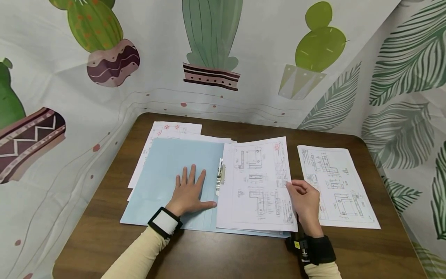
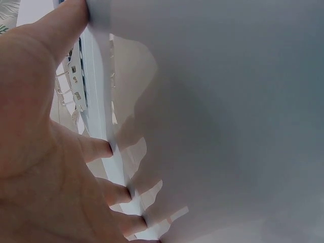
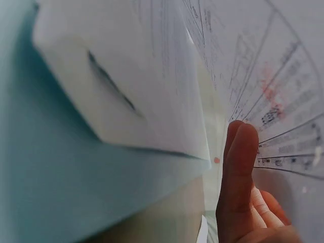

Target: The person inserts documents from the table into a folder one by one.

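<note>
A light blue folder (image 1: 163, 166) lies open on the brown table (image 1: 223, 252), with a metal clip (image 1: 220, 176) at its spine. My left hand (image 1: 191, 184) presses flat on the folder's left flap, fingers spread; in the left wrist view its fingertips (image 2: 104, 148) rest on the pale cover (image 2: 228, 101) beside the clip (image 2: 71, 91). A sheet of technical drawings (image 1: 258, 182) lies on the folder's right half. My right hand (image 1: 292, 186) pinches that sheet's right edge. In the right wrist view a finger (image 3: 240, 172) lies against the lifted sheet (image 3: 263, 61) above the blue folder (image 3: 61, 167).
A second drawing sheet (image 1: 336, 186) lies loose on the table to the right of my right hand. More white papers (image 1: 163, 130) stick out from under the folder at the back left. Cactus and leaf printed cloth (image 1: 244, 58) walls the table on three sides.
</note>
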